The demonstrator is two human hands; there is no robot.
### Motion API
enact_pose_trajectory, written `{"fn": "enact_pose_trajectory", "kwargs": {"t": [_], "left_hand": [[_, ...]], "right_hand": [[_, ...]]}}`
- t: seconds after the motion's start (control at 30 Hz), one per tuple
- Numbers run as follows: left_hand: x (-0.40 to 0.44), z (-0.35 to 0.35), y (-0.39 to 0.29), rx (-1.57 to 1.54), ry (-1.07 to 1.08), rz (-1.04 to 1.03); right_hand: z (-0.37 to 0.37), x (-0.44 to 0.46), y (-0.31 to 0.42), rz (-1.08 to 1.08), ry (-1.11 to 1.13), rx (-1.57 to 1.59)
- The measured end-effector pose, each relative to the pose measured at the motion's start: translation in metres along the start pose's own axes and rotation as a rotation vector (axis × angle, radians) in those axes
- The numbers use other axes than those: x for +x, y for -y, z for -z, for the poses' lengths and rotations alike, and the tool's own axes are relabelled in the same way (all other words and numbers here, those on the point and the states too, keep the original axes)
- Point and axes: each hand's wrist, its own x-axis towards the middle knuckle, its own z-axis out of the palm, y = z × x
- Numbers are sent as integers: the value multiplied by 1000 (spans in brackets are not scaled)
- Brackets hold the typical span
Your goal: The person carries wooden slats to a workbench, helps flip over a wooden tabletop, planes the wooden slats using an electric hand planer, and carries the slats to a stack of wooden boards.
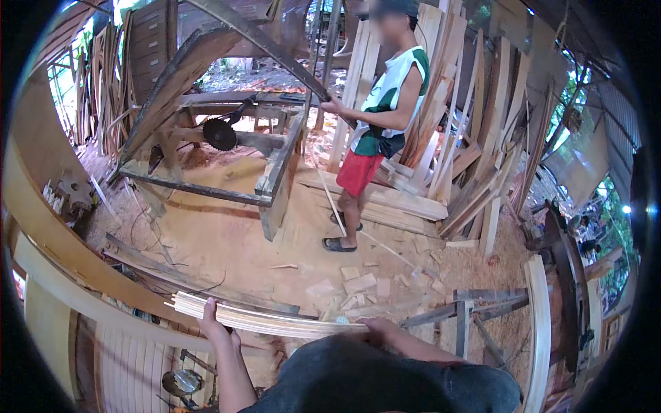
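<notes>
Fingers are clamped on a bundle of thin, pale wooden strips (275,325) at both ends: the left hand (219,330) grips near its left end, with strip tips jutting past the thumb, and the right hand (377,330) closes on its right end, the fingertips there partly hidden. The bundle lies crosswise just in front of the wearer's dark shirt (406,382), above the sawdust-covered floor (241,237).

At far left a broad, curved brown wooden panel (93,265) sweeps down toward the left hand, and a round, dark metal pan-like thing (180,383) sits below it. Beyond, a dark, toothed circular saw blade (220,134) stands upright in a weathered wooden frame (196,193). Right of that frame, another person (396,89) — white-and-green sleeveless top, red shorts, dark sandals — holds a long, dark wooden beam (265,43) on a slant. Small, pale wood offcuts (359,283) lie scattered on the floor nearby. Farther right, tall, pale brown boards (475,103) lean together, and a long, pale, slightly bent plank (539,330) stands near the right edge.
</notes>
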Motion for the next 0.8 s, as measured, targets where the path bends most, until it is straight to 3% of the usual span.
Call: {"fn": "enact_pose_trajectory", "kwargs": {"t": [0.07,0.3,0.37,0.43,0.63,0.8], "left_hand": [[-3,-5,-3,7,5,-21],[2,3,-5,-27,49,31],[8,9,-2,-26,65,30],[14,16,1,-19,70,32],[3,2,-4,23,28,-6],[6,11,-8,2,69,46]], "right_hand": [[-3,-19,29,-60,-40,-50],[-20,-55,72,-180,-82,228],[-21,-67,84,-30,-90,-113],[-29,-101,124,289,-126,-819],[-44,-137,182,239,-86,-891],[-48,-139,182,248,-126,-936]]}}
